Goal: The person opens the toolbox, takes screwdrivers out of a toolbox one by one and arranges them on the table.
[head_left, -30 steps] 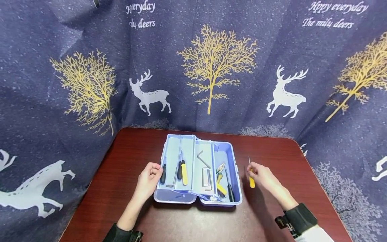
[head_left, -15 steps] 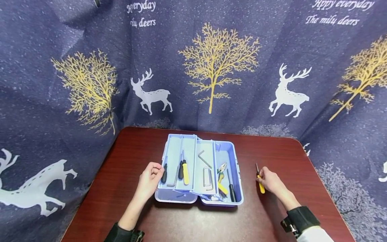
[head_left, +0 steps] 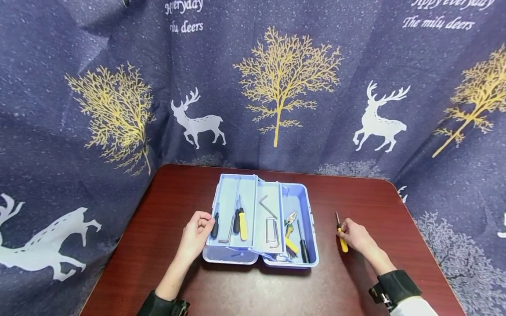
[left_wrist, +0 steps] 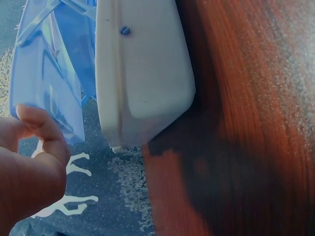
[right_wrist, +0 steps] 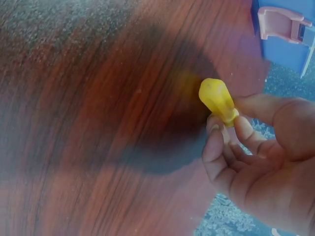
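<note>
The right hand [head_left: 353, 235] has thumb and curled fingers [right_wrist: 221, 147] pinched round the yellow-handled screwdriver [head_left: 341, 235]. Its fat handle end sticks out past the fingertips, low over the table [head_left: 356, 193], and the dark shaft points away from the person. The pinch sits on the narrow part of the handle, which probably keeps the tool level as it lies at or just above the wood; contact with the table cannot be told for sure.

The left hand [head_left: 196, 235] curls its fingers [left_wrist: 47, 132] over the near left edge of the blue toolbox [head_left: 304, 193], likely steadying the fold-out tray [head_left: 225, 197]. Just beyond those fingers lie screwdrivers and hex keys [head_left: 269, 215]; further right, in the deep compartment, are pliers [head_left: 290, 219].
</note>
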Available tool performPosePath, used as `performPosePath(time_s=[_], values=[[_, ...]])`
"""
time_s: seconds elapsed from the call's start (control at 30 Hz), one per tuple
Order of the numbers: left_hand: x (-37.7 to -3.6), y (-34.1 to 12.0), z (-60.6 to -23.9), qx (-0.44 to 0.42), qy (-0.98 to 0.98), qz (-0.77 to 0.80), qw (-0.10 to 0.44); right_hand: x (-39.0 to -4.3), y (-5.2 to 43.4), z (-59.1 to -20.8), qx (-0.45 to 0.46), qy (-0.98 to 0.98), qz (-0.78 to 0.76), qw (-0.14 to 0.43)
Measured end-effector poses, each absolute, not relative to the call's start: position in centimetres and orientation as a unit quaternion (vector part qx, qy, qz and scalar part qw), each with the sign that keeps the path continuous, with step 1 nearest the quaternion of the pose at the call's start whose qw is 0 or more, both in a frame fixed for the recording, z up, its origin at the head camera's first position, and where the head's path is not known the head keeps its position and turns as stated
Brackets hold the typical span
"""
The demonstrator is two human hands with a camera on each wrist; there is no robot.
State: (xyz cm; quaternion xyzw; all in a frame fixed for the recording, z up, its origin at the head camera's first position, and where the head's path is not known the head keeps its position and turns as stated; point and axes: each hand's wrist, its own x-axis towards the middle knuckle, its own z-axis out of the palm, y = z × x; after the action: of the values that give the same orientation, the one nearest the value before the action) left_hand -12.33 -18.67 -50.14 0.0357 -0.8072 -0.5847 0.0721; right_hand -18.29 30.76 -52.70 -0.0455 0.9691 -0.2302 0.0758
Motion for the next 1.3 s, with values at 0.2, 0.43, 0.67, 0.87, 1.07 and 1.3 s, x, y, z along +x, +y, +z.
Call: performPosePath(time_s=[0.2,0.43,0.67,0.87,1.07,1.3], values=[[-12.3,-18.7,-50.0,0.035,-0.802,-0.592,0.071,-18.3,31.3,-52.6,-0.032,0.967,-0.239,0.087],[-12.3,-18.7,-49.9,0.028,-0.795,-0.603,0.067,-18.3,31.2,-52.3,-0.023,0.967,-0.234,0.098],[-12.5,-18.9,-50.0,0.030,-0.782,-0.620,0.052,-18.3,31.1,-52.2,-0.017,0.969,-0.224,0.098],[-12.4,-19.5,-50.0,0.036,-0.735,-0.677,0.008,-18.2,30.7,-51.5,-0.027,0.971,-0.219,0.096],[-12.1,-19.7,-49.8,0.049,-0.722,-0.690,0.000,-18.3,29.0,-49.9,-0.076,0.967,-0.240,0.030],[-12.1,-19.8,-49.8,0.042,-0.728,-0.684,-0.017,-18.7,25.7,-46.2,-0.107,0.954,-0.281,-0.014]])
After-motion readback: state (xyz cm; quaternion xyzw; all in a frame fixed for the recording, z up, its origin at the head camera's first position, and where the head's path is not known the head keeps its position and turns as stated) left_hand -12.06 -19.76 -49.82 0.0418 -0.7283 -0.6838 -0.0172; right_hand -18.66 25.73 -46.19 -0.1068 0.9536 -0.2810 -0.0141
